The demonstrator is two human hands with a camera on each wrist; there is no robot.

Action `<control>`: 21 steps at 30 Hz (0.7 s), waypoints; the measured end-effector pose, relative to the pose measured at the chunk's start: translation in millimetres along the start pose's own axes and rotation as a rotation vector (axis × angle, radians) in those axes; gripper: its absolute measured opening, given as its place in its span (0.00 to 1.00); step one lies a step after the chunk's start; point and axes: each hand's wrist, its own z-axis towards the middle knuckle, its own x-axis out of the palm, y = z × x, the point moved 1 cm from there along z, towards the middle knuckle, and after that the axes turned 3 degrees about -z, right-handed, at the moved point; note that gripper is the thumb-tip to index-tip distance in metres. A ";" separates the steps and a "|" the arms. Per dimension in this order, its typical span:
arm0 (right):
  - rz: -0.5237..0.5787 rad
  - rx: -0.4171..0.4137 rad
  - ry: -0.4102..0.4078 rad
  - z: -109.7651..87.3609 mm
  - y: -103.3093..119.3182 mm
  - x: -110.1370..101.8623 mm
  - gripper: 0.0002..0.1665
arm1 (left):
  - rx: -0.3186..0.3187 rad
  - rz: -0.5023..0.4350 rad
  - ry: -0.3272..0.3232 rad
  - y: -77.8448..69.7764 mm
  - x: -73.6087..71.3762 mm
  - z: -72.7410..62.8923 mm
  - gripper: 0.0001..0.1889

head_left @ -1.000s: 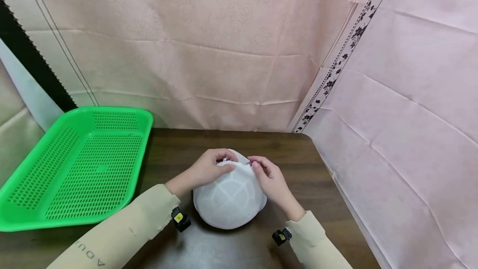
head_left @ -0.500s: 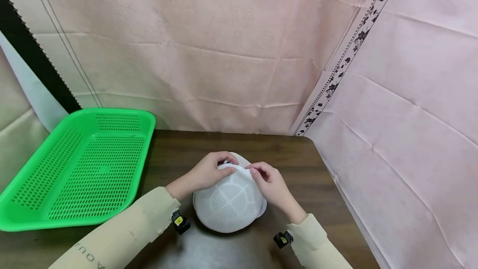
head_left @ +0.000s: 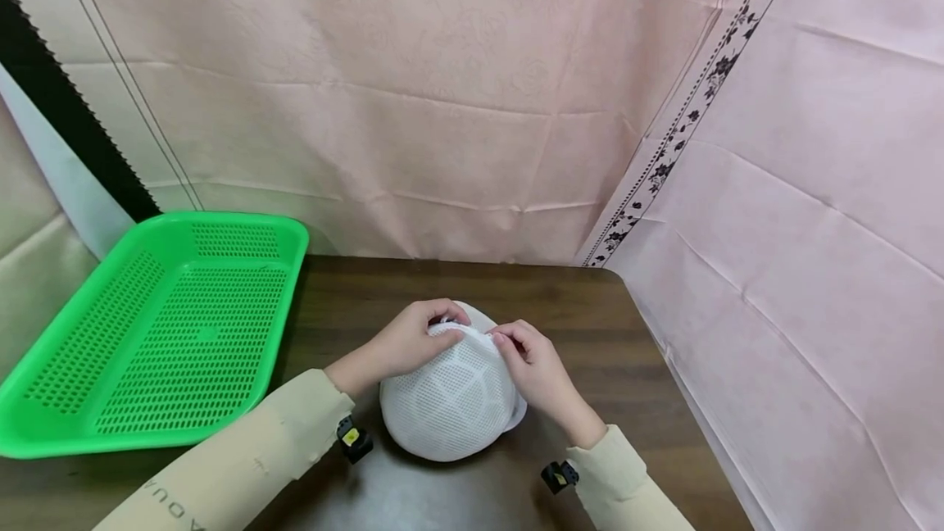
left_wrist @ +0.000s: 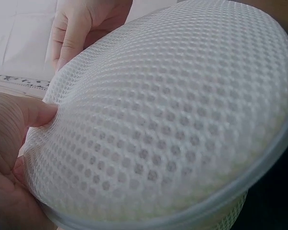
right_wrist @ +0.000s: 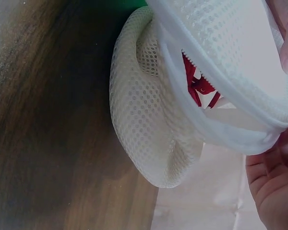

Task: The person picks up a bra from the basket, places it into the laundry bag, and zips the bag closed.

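Note:
A rounded white mesh laundry bag (head_left: 448, 404) stands on the wooden table between both hands. My left hand (head_left: 413, 340) pinches its upper edge, with the thumb pressed on the near mesh (left_wrist: 158, 115). On the other side of the top, my right hand (head_left: 537, 360) pinches the zipped edge with thumb and fingertips. The right wrist view shows the zipper (right_wrist: 216, 84) partly parted along the white band. Through that gap a red fabric item (right_wrist: 201, 88) shows inside, mostly hidden by the bag. Fingers cover the zipper's end near the right hand.
At the left stands a green perforated plastic basket (head_left: 291, 301). The brown table (head_left: 560, 301) ends at a rounded corner on the right. Pale pink cloth (head_left: 442, 146) hangs behind it and along the right side. Small black cameras sit at both wrists.
The right hand has shifted slightly toward the near side along the bag's edge, and the dark bit seen at its fingertips is now covered. The left hand keeps its hold.

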 end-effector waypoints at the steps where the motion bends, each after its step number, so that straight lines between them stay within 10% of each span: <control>1: -0.006 0.001 -0.005 -0.1 0.5 -0.2 0.06 | 0.003 0.000 -0.001 -0.4 0.0 -0.2 0.06; 21: -0.104 -0.045 -0.047 -2.4 -1.4 -0.2 0.05 | -0.007 0.005 -0.016 1.9 -0.9 -0.9 0.07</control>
